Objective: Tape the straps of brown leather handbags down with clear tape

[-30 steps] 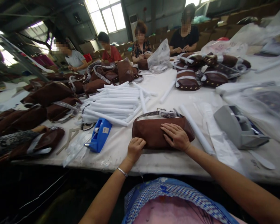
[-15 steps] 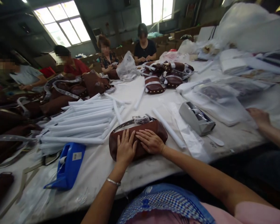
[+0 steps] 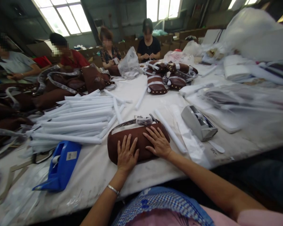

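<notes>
A brown handbag (image 3: 141, 138) lies on the white-covered table in front of me, its wrapped strap and buckle (image 3: 143, 120) along the far edge. My left hand (image 3: 127, 154) rests on the bag's left part with fingers stretched out. Flat on the right part, fingers spread, lies my right hand (image 3: 158, 142). Just right of the bag is a white rolled tube (image 3: 171, 131). To the left stands a blue tape dispenser (image 3: 63, 166); a grey tape dispenser (image 3: 198, 122) sits to the right.
White rolled tubes (image 3: 80, 117) are piled at the left, with brown bags (image 3: 68, 82) behind them. More wrapped bags (image 3: 157, 84) sit at the back. Clear plastic bags (image 3: 245, 97) cover the right side. Several people sit across the table (image 3: 122, 91).
My left hand has moved from the bag's lower left edge onto its top, fingers now straightened. My right hand's fingers have spread. The view has turned to the right; a person's hand at right is gone.
</notes>
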A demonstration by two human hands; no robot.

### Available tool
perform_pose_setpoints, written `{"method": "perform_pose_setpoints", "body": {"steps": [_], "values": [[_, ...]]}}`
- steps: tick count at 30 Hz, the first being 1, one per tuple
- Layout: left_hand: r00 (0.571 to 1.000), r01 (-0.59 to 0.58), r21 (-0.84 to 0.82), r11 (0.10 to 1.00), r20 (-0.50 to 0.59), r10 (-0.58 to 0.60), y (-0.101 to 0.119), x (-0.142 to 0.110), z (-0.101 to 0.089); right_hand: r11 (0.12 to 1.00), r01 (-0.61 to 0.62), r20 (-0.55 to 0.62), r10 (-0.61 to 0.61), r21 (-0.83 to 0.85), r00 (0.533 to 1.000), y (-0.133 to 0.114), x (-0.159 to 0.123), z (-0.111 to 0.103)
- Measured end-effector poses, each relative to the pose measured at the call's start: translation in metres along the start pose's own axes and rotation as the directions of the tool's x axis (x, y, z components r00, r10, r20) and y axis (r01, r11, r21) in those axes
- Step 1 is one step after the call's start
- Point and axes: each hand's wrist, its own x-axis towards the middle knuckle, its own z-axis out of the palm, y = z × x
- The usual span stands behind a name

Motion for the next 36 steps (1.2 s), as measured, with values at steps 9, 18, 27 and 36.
{"method": "perform_pose_setpoints", "body": {"steps": [9,18,27,36], "values": [[0.998,0.013,-0.013,1.0,0.054,-0.012,0.008,0.018,-0.029,0.999,0.009,-0.038,-0.011,-0.05,0.999,0.0,-0.012,0.018],[0.998,0.006,0.016,1.0,-0.058,-0.005,0.013,0.02,-0.002,0.996,0.074,-0.077,-0.078,-0.049,0.994,-0.006,-0.005,0.001],[0.996,0.016,0.005,1.0,-0.086,-0.016,0.013,0.019,0.0,0.992,-0.121,-0.416,0.095,-0.038,0.905,-0.03,0.059,-0.076],[0.99,-0.007,0.037,0.999,-0.141,0.012,0.014,0.017,0.005,1.0,-0.009,-0.067,0.008,-0.017,0.998,-0.019,0.031,0.016]]}}
